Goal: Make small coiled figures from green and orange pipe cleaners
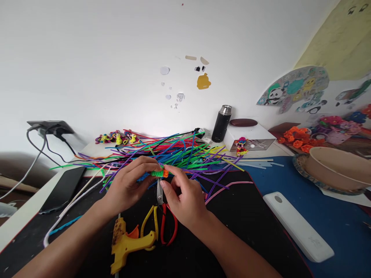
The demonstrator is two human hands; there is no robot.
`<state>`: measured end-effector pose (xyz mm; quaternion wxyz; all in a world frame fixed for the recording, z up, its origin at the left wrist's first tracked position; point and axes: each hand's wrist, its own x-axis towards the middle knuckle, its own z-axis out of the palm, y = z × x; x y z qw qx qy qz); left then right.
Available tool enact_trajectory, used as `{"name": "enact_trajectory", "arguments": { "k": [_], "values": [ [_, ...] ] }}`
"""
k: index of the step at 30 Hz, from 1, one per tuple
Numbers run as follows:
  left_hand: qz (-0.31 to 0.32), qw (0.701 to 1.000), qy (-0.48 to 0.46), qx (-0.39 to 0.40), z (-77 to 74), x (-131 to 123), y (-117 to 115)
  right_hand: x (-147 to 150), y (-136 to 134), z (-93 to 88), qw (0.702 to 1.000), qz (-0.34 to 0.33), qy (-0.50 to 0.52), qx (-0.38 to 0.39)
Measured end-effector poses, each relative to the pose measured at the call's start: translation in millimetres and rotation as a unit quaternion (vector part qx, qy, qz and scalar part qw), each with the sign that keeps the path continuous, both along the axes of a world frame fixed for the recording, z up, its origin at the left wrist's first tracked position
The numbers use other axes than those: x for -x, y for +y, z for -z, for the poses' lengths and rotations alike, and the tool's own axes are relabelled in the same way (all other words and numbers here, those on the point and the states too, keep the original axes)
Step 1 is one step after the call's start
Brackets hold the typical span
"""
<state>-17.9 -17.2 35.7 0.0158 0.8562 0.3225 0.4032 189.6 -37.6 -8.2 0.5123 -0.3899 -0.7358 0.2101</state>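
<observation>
My left hand and my right hand meet over a black mat, both pinching a small coiled piece of green and orange pipe cleaner between the fingertips. Right behind the hands lies a big heap of coloured pipe cleaners. Under the hands are scissors with yellow and red handles, and a yellow glue gun lies nearer to me.
A black phone and white cable lie at left. A white flat box rests on the blue surface at right, beside a beige bowl. A black flask, white box and small finished figures stand by the wall.
</observation>
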Motion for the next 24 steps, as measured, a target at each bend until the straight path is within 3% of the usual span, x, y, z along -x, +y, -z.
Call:
{"name": "enact_trajectory", "arguments": {
  "k": [16, 24],
  "values": [
    [0.003, 1.0, 0.005, -0.009, 2.5, -1, 1, 1, 1, 2.3, 1.0, 0.008, 0.005, -0.012],
    [-0.039, 0.992, 0.037, -0.11, 11.5, 3, 3, 0, -2, -3.5, 0.996, -0.016, 0.084, 0.007]
  ]
}}
